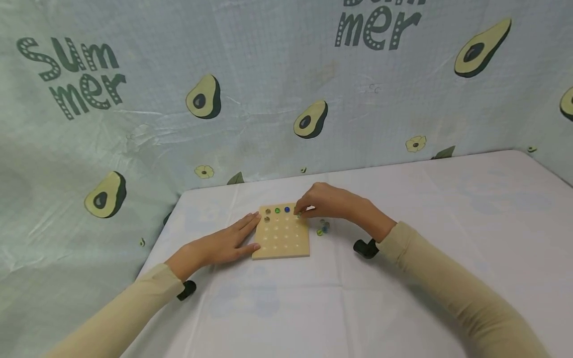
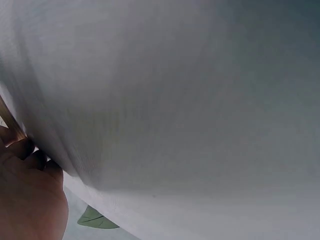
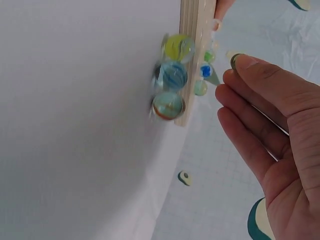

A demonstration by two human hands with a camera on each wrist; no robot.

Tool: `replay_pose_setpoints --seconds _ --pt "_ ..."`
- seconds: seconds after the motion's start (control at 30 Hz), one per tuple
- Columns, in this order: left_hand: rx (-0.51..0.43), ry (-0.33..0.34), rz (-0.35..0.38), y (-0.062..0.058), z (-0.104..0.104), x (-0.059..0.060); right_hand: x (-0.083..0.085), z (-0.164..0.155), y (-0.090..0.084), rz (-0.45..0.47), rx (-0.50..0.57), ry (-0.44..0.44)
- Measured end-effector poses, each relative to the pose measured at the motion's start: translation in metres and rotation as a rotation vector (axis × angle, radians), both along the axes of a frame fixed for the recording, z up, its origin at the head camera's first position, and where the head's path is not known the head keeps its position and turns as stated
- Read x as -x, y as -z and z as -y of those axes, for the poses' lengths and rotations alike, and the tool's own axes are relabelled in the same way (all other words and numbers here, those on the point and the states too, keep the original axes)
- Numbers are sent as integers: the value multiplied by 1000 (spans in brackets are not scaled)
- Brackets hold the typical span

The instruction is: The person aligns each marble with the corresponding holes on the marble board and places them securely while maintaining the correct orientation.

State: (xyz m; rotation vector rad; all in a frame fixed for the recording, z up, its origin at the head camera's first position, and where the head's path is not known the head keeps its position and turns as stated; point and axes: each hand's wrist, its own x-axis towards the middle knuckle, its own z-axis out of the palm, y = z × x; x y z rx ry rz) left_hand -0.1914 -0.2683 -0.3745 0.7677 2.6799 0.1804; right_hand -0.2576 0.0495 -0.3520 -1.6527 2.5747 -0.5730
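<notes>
the left hand (image 1: 228, 243), its fingers straight, touches the board's (image 1: 281, 251) left edge, probably for steadying it, while the right hand's (image 1: 335, 202) fingers pinch a marble (image 3: 234, 61) near the far right corner, loose marbles (image 3: 173, 76) lying close.

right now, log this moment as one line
left hand: touching board, left edge | right hand: pinching marble over board | loose marbles: on table, right of board
</notes>
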Motion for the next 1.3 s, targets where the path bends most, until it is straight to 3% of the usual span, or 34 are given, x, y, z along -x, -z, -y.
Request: replay_pose_setpoints --seconds 0.27,0.6,0.87,1.13,1.3 --pt "2 7 -4 0 -3 0 -4 10 6 37 3 52" --pt "14 -1 -15 -2 2 -2 -5 24 3 -3 17 49" --pt "9 9 -22 -2 3 -1 -4 35 5 74 27 131" --pt "-6 21 -16 0 1 -1 -3 42 7 48 38 159" --pt "18 29 -21 -1 -1 0 -3 46 9 96 12 228"
